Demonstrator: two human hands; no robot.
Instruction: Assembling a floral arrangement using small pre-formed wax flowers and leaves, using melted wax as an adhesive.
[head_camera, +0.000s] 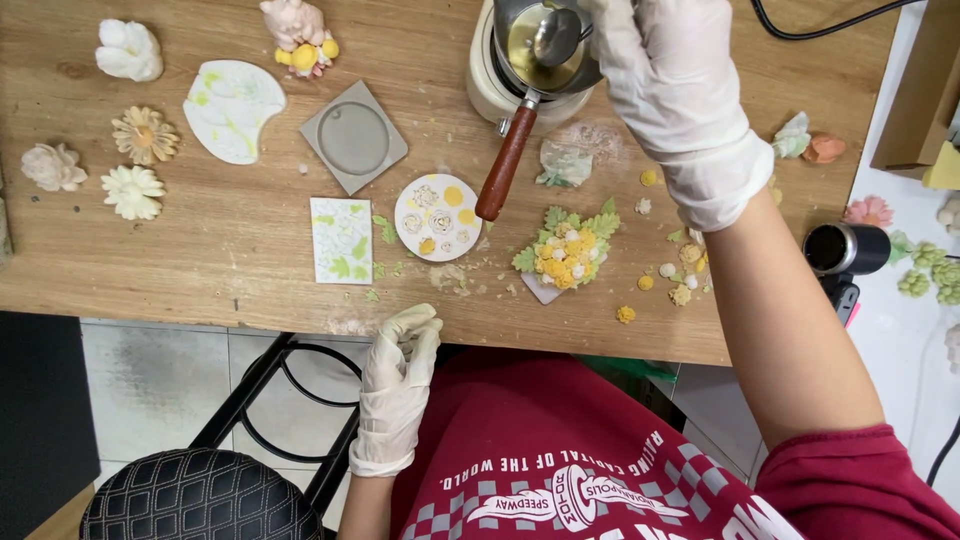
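The right hand (680, 90), in a white glove, is at the upper centre-right of the frame, above a small metal pot (545, 50) w/ a brown wooden handle (506, 165). The pot sits on a cream round heater (490, 85) and has yellowish liquid in it. A spoon (556, 35) lies in the pot; the hand's fingers are at the top edge of the frame, so I cannot tell if they grasp the spoon.

The left hand (400, 375), also gloved, is at the lower centre; its fingers are curled loosely on the front edge of the wooden table (240, 240), grasping nothing.

Betw. the hands, approx. centre of the frame: a round white mould (438, 217) w/ yellow fillings, and just right of it a cluster of yellow and green flowers (567, 250). Left of the mould are a rectangular green-white mould (341, 240) and a grey square mould (353, 137). Cream flower shapes (132, 190) lie at the left side.
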